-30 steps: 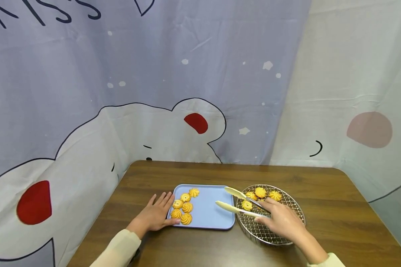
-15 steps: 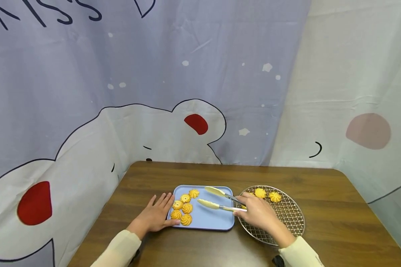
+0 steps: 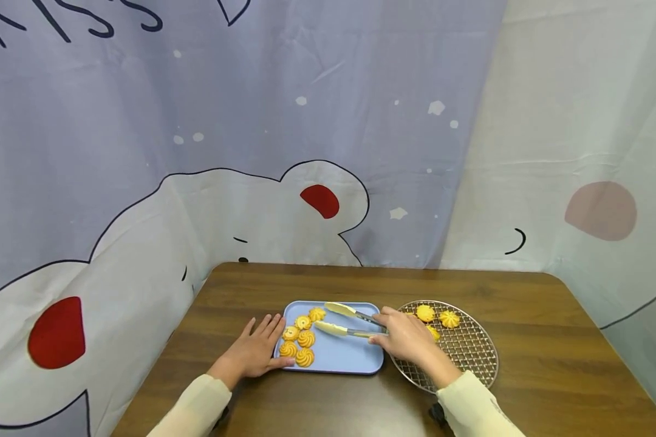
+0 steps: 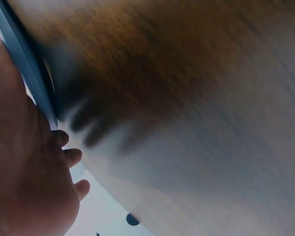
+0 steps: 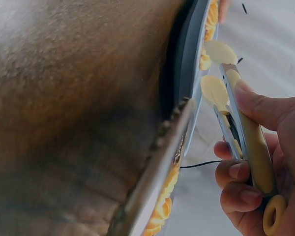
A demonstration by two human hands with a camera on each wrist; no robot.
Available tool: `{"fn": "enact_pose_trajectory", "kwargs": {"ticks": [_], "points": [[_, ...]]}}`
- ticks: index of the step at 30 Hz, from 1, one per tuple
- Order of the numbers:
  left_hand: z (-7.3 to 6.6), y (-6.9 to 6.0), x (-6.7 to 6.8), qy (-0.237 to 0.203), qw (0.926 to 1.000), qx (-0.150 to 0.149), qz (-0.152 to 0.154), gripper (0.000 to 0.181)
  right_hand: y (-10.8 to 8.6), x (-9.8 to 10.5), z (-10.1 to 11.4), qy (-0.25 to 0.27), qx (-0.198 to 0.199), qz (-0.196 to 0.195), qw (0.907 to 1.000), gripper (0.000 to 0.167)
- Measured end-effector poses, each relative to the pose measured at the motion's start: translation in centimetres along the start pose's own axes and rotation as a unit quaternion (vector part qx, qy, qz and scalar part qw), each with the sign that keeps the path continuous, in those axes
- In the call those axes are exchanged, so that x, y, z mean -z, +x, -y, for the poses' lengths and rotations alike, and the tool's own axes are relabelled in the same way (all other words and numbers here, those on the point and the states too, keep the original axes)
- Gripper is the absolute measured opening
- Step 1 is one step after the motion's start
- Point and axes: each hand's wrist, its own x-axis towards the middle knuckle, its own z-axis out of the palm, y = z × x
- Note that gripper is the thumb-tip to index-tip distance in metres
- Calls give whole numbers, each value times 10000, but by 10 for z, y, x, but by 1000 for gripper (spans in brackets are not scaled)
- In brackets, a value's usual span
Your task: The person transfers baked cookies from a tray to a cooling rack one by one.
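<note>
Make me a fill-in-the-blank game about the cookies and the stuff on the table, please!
1. The right hand holds a pair of ____.
2. The tray is the colour ____.
3. The wire rack has a ____ shape.
4. The head view shows ____ cookies on the tray.

Missing words: tongs; blue; round; six.

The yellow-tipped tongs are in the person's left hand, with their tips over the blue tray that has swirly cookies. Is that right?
Not quite: the yellow-tipped tongs are in the person's right hand, as the head view shows. Their tips are over the blue tray that has swirly cookies, as you said.
</note>
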Motion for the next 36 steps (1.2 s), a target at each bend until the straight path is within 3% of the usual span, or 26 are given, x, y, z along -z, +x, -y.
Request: {"fn": "enact_pose_trajectory", "kwargs": {"ticks": [7,16,24,36], "points": [[-2,-1,6,-163,9998,24,75,99,7,0,4,131,-81,159,9998,48],[-5,0,7,-72,9999,72,124,99,15,1,3,193,-207,487,9984,51],[-4,-3,6,-259,9996,-21,74,98,19,3,4,63,-347,663,9972,51],[0,2,-3,100,9999,124,46,101,12,4,4,-4,-198,456,9988,44]]}}
